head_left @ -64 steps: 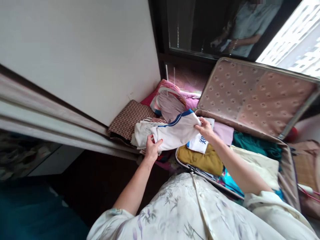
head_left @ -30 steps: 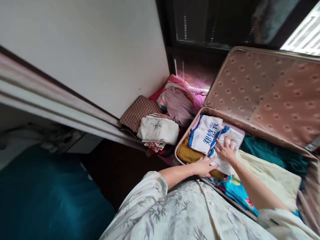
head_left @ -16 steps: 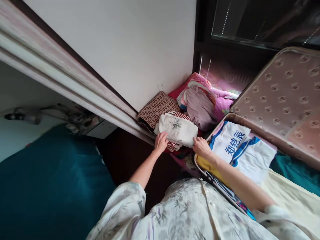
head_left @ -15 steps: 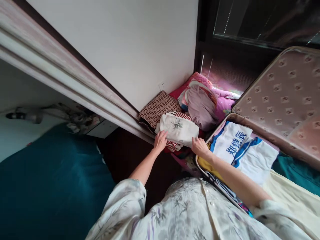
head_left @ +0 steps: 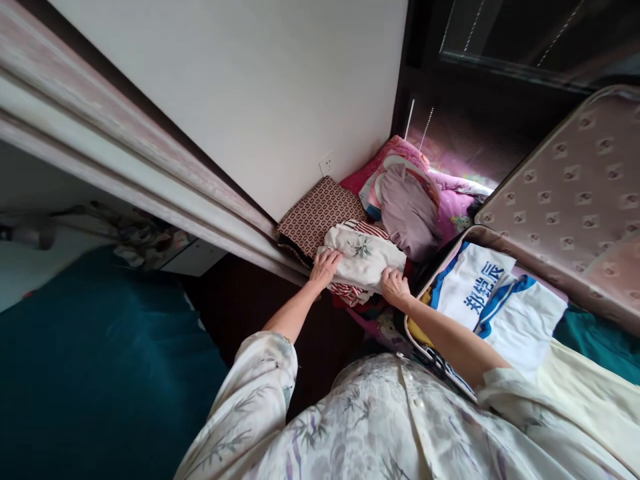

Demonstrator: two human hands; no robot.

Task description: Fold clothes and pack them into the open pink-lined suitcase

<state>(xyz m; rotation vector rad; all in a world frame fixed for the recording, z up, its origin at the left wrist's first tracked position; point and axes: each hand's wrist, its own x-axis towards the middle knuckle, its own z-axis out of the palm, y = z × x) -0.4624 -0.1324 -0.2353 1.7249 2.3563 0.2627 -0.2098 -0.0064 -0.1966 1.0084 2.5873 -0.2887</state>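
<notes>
A folded cream garment with a leaf print (head_left: 365, 259) lies on top of a small clothes pile beside an open suitcase (head_left: 560, 200). My left hand (head_left: 325, 267) grips its left end and my right hand (head_left: 395, 288) grips its right front edge. A red-and-white striped cloth (head_left: 346, 291) shows under it. Inside the suitcase, two white shirts with blue trim and blue lettering (head_left: 493, 297) lie on top of yellow, teal and cream clothes.
A brown patterned folded cloth (head_left: 315, 217) and a mauve garment on pink bedding (head_left: 410, 207) lie behind the pile, against a white wall with a socket. A sliding door rail runs on the left. A teal blanket (head_left: 100, 373) covers the lower left.
Both hands carried a white blue-trimmed shirt into the suitcase and pressed it flat, then went back left to the pile and took hold of the cream leaf-print garment.
</notes>
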